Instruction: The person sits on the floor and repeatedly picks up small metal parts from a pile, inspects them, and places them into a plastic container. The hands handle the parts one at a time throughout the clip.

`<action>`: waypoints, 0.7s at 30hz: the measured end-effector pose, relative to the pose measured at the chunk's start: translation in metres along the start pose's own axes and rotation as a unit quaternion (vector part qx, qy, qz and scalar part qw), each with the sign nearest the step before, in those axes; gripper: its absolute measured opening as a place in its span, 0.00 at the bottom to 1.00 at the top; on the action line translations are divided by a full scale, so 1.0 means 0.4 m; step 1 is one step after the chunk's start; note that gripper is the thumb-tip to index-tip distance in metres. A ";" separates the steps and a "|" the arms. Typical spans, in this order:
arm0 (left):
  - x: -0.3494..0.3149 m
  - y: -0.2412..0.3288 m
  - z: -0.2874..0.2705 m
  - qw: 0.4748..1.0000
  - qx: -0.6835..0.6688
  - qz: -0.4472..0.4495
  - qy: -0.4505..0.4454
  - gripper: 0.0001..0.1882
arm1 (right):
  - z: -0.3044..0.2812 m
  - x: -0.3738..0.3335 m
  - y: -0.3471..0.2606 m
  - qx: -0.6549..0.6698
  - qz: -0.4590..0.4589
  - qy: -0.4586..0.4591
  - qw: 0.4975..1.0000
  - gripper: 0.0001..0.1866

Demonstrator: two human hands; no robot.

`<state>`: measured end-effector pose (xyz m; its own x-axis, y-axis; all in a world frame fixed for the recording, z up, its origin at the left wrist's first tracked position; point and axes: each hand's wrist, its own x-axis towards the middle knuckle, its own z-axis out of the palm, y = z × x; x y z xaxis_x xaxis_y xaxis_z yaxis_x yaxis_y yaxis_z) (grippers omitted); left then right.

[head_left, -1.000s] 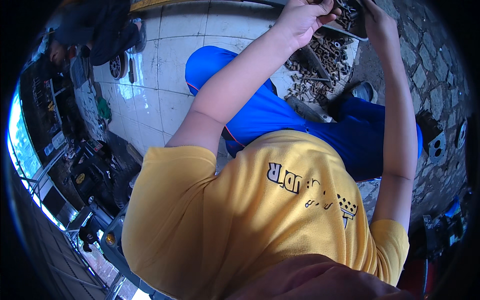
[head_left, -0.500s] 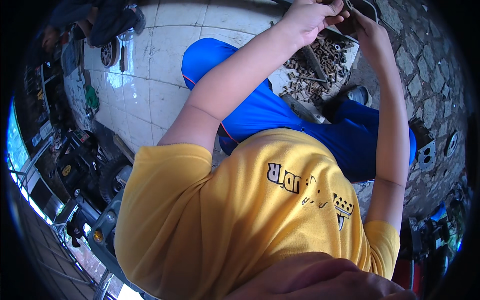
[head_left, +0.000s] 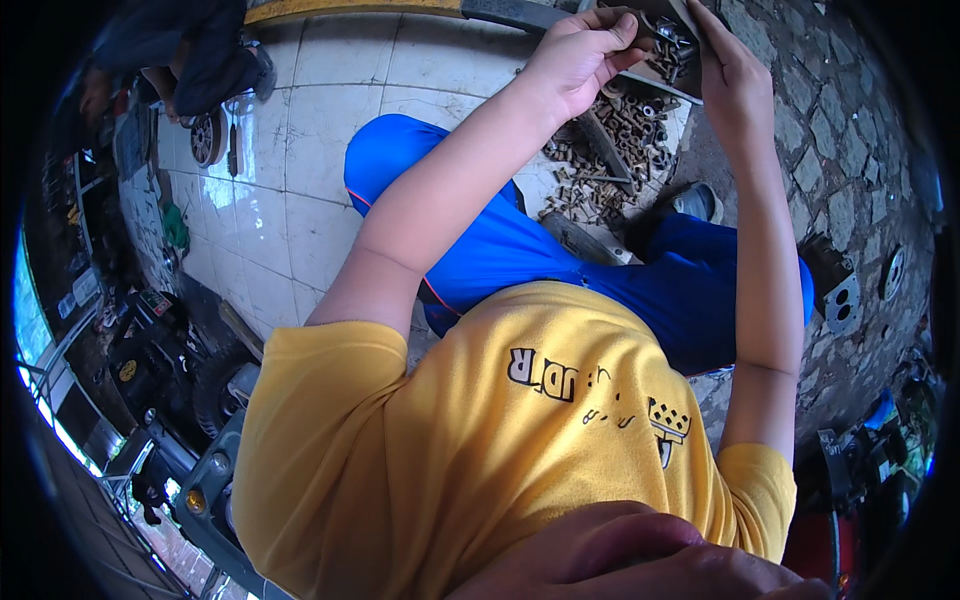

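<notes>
My left hand (head_left: 585, 60) is closed, thumb pressed against curled fingers, at the left side of a metal tray (head_left: 662, 90). Whatever sits in its pinch is too small to make out. My right hand (head_left: 737, 80) grips the tray's right wall, fingers running up along the edge. Inside the tray lie several small bolts and metal pieces (head_left: 678, 55). Below it, a heap of bolts and nuts (head_left: 630, 130) spreads over the tiles, with a dark metal bar (head_left: 603, 148) lying across it.
A yellow and dark beam (head_left: 360, 9) crosses the far edge. At far left another person (head_left: 205, 60) crouches by a round wheel-like part (head_left: 207, 138). Flat metal plates (head_left: 842, 300) lie on the stone paving at right. A vehicle (head_left: 215, 480) stands at lower left.
My hands have drawn apart, the left moving leftward off the right. A small ring seen between them earlier no longer shows. The view has shifted, bringing the tray and beam further in.
</notes>
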<state>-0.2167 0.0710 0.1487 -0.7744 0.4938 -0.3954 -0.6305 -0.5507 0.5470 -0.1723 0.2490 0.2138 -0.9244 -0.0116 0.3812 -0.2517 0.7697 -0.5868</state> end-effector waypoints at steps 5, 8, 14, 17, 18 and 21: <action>-0.012 -0.001 0.019 1.000 0.009 0.007 -0.020 0.07 | 0.040 -0.028 0.009 0.033 0.085 -0.083 0.992 0.25; 0.028 -0.003 -0.038 0.999 0.044 0.015 0.003 0.07 | 0.024 -0.012 0.068 -0.016 0.089 -0.047 0.995 0.24; 0.039 -0.023 -0.038 0.998 0.058 0.008 0.002 0.06 | 0.055 -0.032 0.054 -0.010 0.143 -0.188 0.972 0.24; 0.028 -0.006 -0.022 0.997 0.075 0.010 0.005 0.06 | 0.043 -0.016 0.079 0.016 0.133 -0.044 0.990 0.22; 0.019 -0.005 -0.024 0.997 0.071 0.011 0.014 0.06 | 0.019 -0.004 0.040 0.015 0.045 -0.007 0.999 0.22; 0.016 -0.014 -0.023 0.998 0.064 0.011 0.012 0.06 | 0.047 -0.039 0.015 0.064 0.049 -0.113 0.990 0.22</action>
<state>-0.2187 0.0711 0.1362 -0.7895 0.4664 -0.3989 -0.6032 -0.4698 0.6445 -0.1648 0.2418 0.1907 -0.9831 -0.0954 0.1564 -0.1787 0.6878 -0.7036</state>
